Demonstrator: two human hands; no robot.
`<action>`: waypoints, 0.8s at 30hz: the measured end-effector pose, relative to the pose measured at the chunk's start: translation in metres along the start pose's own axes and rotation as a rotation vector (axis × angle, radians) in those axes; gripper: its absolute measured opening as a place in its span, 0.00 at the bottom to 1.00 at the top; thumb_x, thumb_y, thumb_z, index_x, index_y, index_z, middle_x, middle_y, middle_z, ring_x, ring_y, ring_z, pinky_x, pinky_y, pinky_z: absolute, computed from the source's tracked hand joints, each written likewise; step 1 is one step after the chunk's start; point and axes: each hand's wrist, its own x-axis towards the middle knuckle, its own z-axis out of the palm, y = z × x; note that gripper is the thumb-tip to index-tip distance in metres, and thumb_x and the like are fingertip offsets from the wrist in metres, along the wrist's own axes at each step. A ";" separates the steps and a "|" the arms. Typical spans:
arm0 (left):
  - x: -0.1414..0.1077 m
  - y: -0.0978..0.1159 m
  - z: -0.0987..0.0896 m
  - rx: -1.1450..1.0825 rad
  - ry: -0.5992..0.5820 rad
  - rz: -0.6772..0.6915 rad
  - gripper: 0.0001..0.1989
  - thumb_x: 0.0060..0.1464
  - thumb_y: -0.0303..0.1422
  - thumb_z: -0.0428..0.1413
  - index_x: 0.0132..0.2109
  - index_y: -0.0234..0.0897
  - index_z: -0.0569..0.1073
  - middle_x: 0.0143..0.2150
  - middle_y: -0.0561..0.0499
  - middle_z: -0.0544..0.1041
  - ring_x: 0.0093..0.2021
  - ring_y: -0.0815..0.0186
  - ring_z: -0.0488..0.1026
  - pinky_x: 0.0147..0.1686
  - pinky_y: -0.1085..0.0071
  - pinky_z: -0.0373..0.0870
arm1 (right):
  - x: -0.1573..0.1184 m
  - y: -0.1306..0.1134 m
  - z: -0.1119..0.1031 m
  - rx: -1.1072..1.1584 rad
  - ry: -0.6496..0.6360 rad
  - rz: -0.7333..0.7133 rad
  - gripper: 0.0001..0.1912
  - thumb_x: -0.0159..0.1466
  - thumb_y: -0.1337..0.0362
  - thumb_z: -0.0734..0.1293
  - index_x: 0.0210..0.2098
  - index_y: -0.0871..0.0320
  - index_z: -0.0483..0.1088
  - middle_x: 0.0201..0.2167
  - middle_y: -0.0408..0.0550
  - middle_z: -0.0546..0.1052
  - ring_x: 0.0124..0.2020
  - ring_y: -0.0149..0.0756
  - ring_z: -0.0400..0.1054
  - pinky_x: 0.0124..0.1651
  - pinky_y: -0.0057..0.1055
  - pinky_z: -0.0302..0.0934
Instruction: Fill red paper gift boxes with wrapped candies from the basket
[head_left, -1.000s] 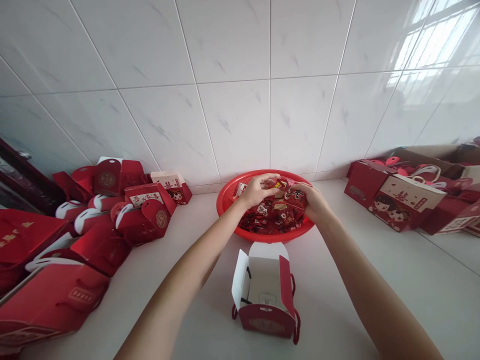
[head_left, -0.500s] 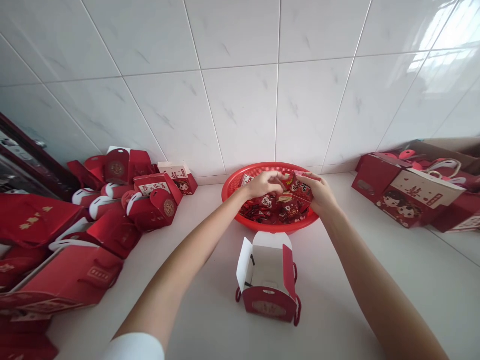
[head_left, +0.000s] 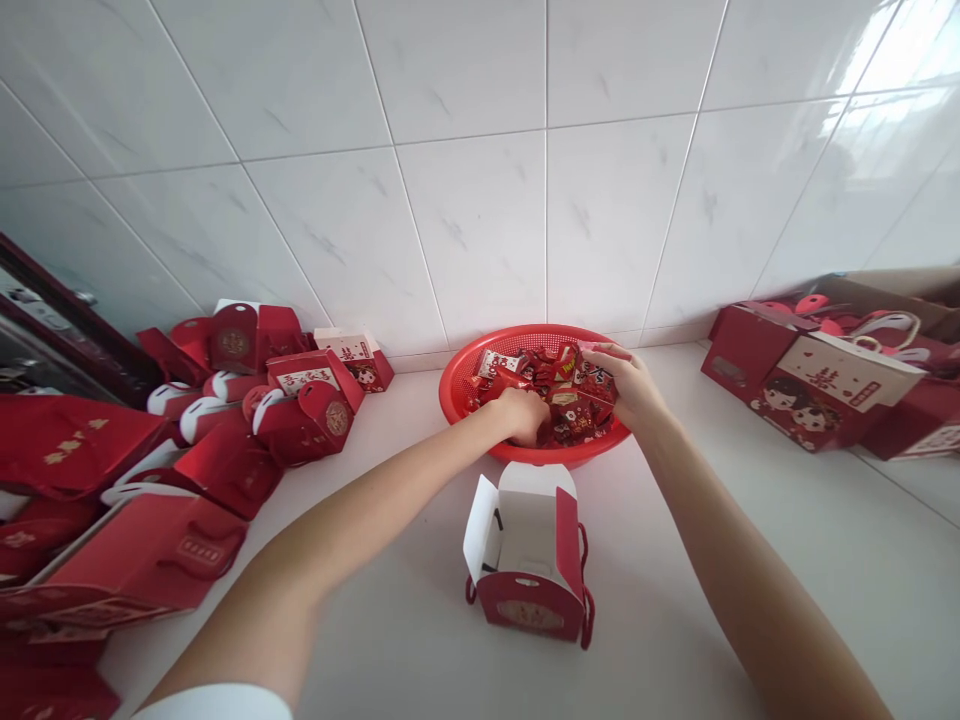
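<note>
A red plastic basket (head_left: pixel 457 385) with a perforated wall holds many small wrapped candies (head_left: pixel 574 418) in red packets. My left hand (head_left: pixel 523 412) is down among them at the basket's near side, fingers curled; the fingertips are hidden, so what they grip does not show. Over the right side of the rim, my right hand (head_left: pixel 631 385) is closed on red candy packets (head_left: pixel 596 378). In front of the basket stands an open gift box (head_left: pixel 531 605), red outside and white inside, with its flaps up and cord handles at the sides. No candy is visible inside it.
Several red gift boxes (head_left: pixel 217 460) crowd the left of the white counter (head_left: pixel 390 640). At right stand more red boxes (head_left: pixel 810 400) beside an open brown carton (head_left: pixel 900 283). A tiled wall (head_left: pixel 480 240) rises behind the basket.
My left hand has moved down and toward me, from above the candies into them near the basket's front. The right hand stays at the right rim with its packets. The view has shifted slightly.
</note>
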 end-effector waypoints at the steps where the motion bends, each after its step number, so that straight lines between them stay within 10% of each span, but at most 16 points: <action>1: 0.001 0.003 0.000 0.039 0.008 -0.008 0.15 0.46 0.29 0.61 0.44 0.36 0.82 0.46 0.37 0.81 0.43 0.48 0.78 0.38 0.62 0.72 | 0.000 0.000 0.000 0.000 0.001 -0.002 0.16 0.40 0.64 0.80 0.26 0.56 0.74 0.24 0.43 0.80 0.29 0.40 0.76 0.31 0.33 0.72; 6: 0.007 -0.008 0.007 -0.041 0.091 -0.009 0.08 0.48 0.31 0.60 0.36 0.35 0.81 0.39 0.41 0.82 0.39 0.53 0.78 0.37 0.65 0.71 | 0.000 0.001 0.001 0.013 0.000 -0.012 0.16 0.39 0.64 0.80 0.26 0.55 0.74 0.24 0.43 0.80 0.29 0.39 0.75 0.30 0.33 0.71; 15: 0.020 -0.056 0.024 -0.977 0.603 -0.058 0.11 0.52 0.29 0.52 0.35 0.37 0.81 0.38 0.48 0.83 0.42 0.61 0.78 0.46 0.67 0.73 | -0.003 0.003 0.003 -0.004 -0.014 -0.004 0.12 0.44 0.64 0.79 0.27 0.55 0.76 0.26 0.43 0.80 0.30 0.39 0.75 0.30 0.33 0.72; 24: 0.016 -0.050 0.021 -1.296 0.642 -0.086 0.14 0.52 0.26 0.57 0.45 0.38 0.81 0.45 0.50 0.83 0.48 0.59 0.78 0.53 0.62 0.72 | -0.004 0.002 0.003 -0.040 0.011 -0.001 0.12 0.44 0.63 0.79 0.27 0.54 0.76 0.28 0.44 0.80 0.34 0.40 0.75 0.32 0.33 0.72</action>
